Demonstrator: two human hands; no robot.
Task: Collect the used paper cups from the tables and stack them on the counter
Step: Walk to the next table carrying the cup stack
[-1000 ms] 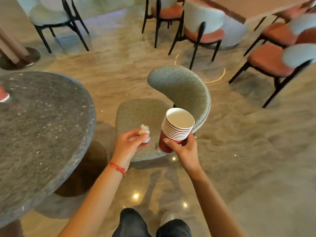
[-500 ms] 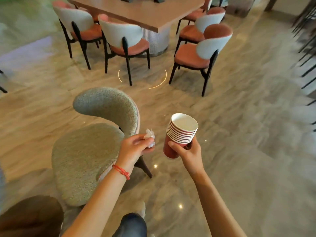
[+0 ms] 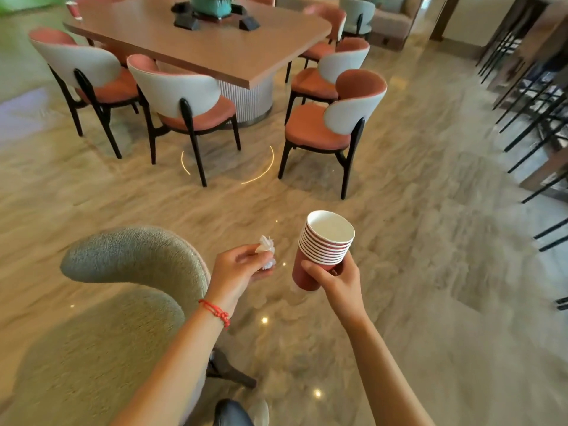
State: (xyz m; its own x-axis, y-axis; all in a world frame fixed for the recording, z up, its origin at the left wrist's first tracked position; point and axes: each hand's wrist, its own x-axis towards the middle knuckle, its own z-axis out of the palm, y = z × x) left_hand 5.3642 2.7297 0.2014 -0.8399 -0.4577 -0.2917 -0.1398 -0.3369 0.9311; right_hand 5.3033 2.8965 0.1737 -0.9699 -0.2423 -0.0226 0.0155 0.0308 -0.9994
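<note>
My right hand [image 3: 336, 279] grips a stack of several red paper cups [image 3: 322, 244] with white insides, held upright and slightly tilted at centre frame. My left hand [image 3: 238, 267], with a red string bracelet at the wrist, pinches a crumpled white tissue [image 3: 266, 249] just left of the stack. Both hands hang in the air above the marble floor.
A grey-green upholstered chair [image 3: 129, 287] stands at lower left, close under my left arm. Ahead is a long wooden table [image 3: 215, 50] ringed by pink-and-white chairs [image 3: 332, 118]. Black bar stool legs [image 3: 528, 112] line the right edge. Open marble floor lies between.
The view has swung right and forward: the dark round table left the frame, the green chair slid to the lower left, and the wooden table came into view. Both hands keep their hold.
</note>
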